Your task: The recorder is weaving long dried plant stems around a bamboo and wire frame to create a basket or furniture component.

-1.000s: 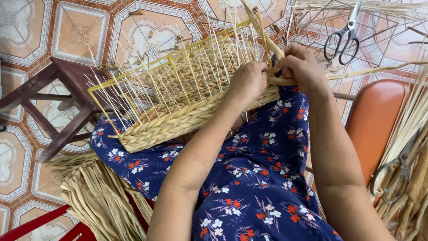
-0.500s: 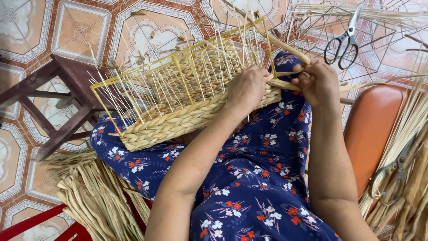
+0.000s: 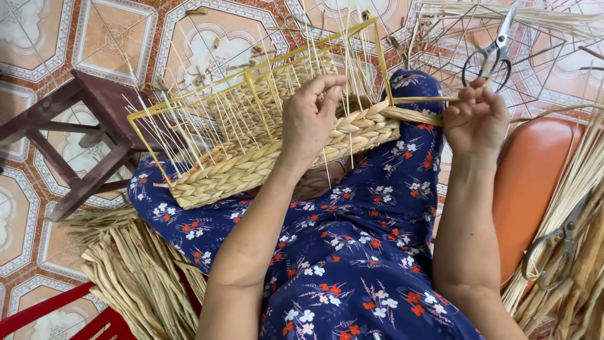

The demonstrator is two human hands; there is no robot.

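A half-woven straw basket (image 3: 251, 167) on a yellow wire frame (image 3: 248, 75) lies across my lap, which is covered in blue flowered cloth. Thin pale stakes stick up all over it. My left hand (image 3: 309, 119) grips the woven braided wall near the frame's right corner, fingers curled over the rim. My right hand (image 3: 475, 119) is to the right of the basket, pinching the loose end of a straw strand (image 3: 418, 115) that runs back to the weave.
A dark wooden stool (image 3: 82, 135) stands at the left on the patterned tile floor. Black-handled scissors (image 3: 494, 50) lie on a bare wire frame at the top right. Straw bundles (image 3: 135, 277) lie lower left and along the right edge. An orange seat (image 3: 528, 189) is beside me.
My right hand has pulled away from the basket corner to the right, drawing the strand out. My left hand has shifted onto the woven wall. The basket has tilted slightly.
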